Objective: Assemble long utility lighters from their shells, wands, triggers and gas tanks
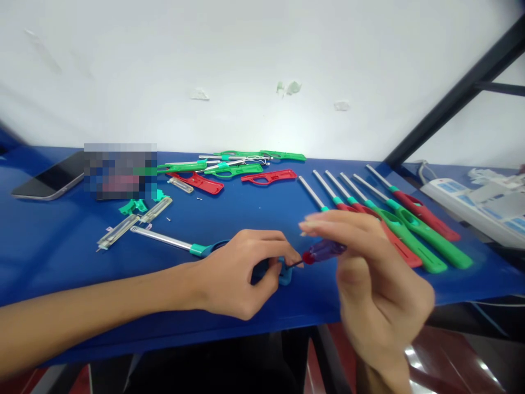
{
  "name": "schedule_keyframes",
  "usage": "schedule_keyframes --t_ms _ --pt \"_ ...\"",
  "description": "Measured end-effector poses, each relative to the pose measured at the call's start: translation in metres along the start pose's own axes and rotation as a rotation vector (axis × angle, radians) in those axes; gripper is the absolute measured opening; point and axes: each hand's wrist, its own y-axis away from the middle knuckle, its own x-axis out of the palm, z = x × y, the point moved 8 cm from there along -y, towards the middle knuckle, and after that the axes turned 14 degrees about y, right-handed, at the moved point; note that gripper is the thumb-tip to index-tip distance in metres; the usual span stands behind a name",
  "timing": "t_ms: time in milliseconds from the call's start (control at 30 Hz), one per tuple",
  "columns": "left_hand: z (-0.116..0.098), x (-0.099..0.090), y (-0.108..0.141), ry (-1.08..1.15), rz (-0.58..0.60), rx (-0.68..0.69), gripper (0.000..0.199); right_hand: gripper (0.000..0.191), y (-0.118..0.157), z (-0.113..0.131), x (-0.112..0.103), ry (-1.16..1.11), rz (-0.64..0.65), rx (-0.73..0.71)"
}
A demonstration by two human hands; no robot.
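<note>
A gas lighter point(198, 250) with a metal tube, teal collar and blue handle lies on the blue table, its tube pointing left. My left hand point(241, 273) covers most of the handle, with thumb and fingers closed around its right end. In my right hand point(373, 279), held above the table's front part, is a small screwdriver point(325, 251) with a purple handle and a red collar. Its thin shaft points left and reaches the handle end by my left fingertips. Whether the tip sits in a screw is hidden.
Several red and green lighters point(410, 224) lie in a row at right. Green and red handle shells point(268, 177) with tubes and wires lie at the back. Clear fuel tanks point(118, 232) and teal parts point(133, 206) are at left, near a phone point(51, 178). A power strip point(476, 210) stands far right.
</note>
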Motion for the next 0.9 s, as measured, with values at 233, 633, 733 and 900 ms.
schedule_keyframes --t_ms 233,633,733,900 --pt "0.0003 0.0004 0.0002 -0.009 0.009 0.021 0.018 0.037 -0.0021 0.0069 -0.0016 -0.125 -0.042 -0.028" --pt "-0.0045 -0.0012 0.0007 -0.059 -0.012 0.062 0.019 0.030 -0.0049 0.0051 -0.0012 -0.085 -0.055 -0.076" --pt "-0.0047 -0.0016 0.0014 -0.064 -0.016 0.075 0.024 0.031 -0.0048 0.0034 -0.0012 -0.085 -0.055 -0.066" --pt "-0.0044 -0.0013 0.0006 -0.056 -0.015 0.068 0.021 0.031 -0.0045 0.0017 -0.0007 -0.081 -0.055 -0.061"
